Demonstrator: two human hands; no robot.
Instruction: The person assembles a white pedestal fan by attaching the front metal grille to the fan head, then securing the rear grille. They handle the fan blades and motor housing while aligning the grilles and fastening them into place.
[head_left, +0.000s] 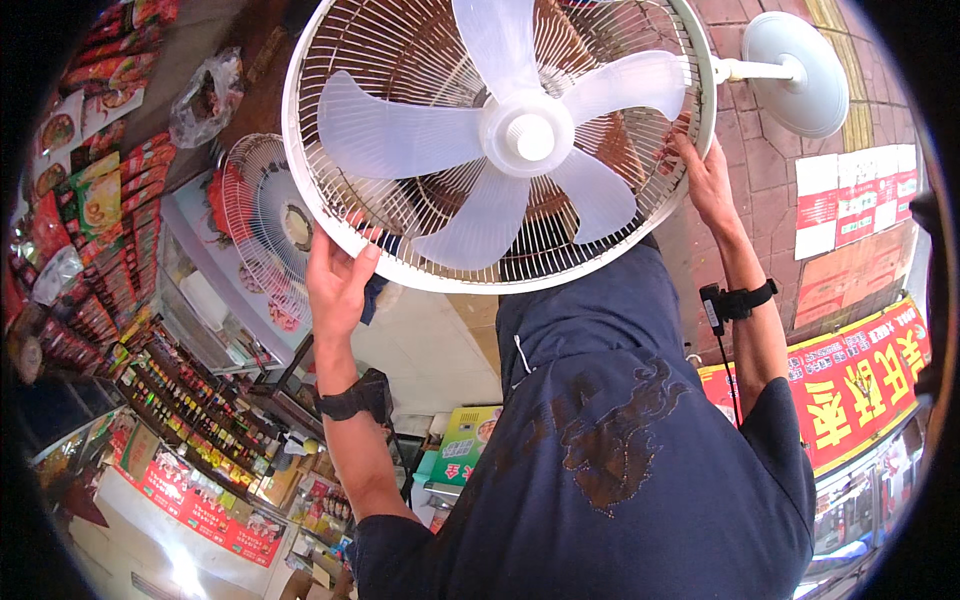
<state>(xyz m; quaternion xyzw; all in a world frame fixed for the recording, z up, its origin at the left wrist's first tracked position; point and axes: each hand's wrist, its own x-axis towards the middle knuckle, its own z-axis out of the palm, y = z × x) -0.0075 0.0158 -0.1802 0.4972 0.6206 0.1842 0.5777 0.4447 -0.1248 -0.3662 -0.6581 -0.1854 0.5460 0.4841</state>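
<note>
Both hands hold a large fan by the pale rim of its rear wire guard. Its translucent white blades and round white hub are exposed, with no front guard over them. My left hand grips the lower left of the rim, thumb in front and fingers partly behind the wires. On the right side, my right hand has its fingers curled through the guard. A white pole with a round base extends right from behind the rim. Left of the fan stands a separate round wire guard with a centre badge.
At left are hanging red packets, a clear plastic bag and shelves of bottles. Red brick paving lies at right, near red-and-white sheets and a red-and-yellow banner. A green box is below my left arm.
</note>
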